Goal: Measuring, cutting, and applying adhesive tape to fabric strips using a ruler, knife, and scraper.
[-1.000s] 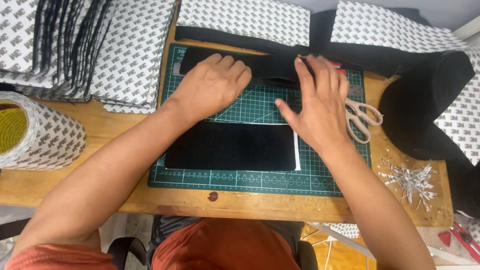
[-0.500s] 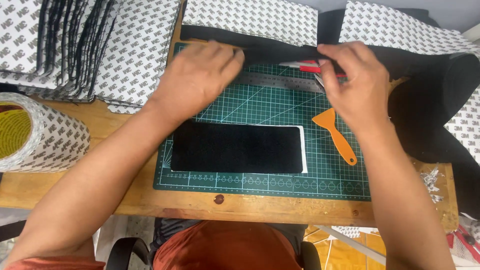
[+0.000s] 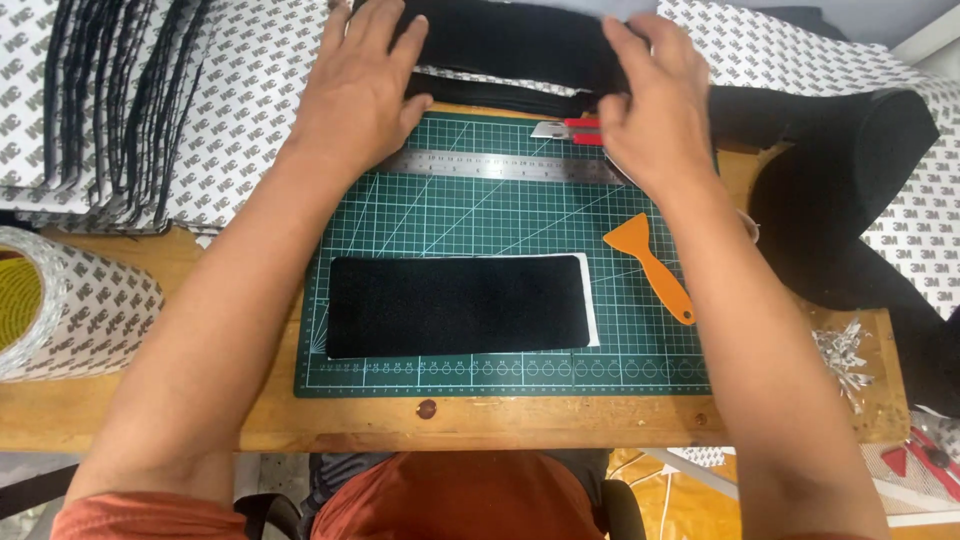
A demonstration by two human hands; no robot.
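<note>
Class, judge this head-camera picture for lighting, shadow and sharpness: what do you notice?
Head view: even, soft light; only faint shadow under the left hand and right hand; the black foam strip shows little surface detail; the cutting mat grid is sharp.

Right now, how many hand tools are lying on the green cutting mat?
3: steel ruler across the top, utility knife at the top edge beside the right hand, orange scraper right of centre.
</note>
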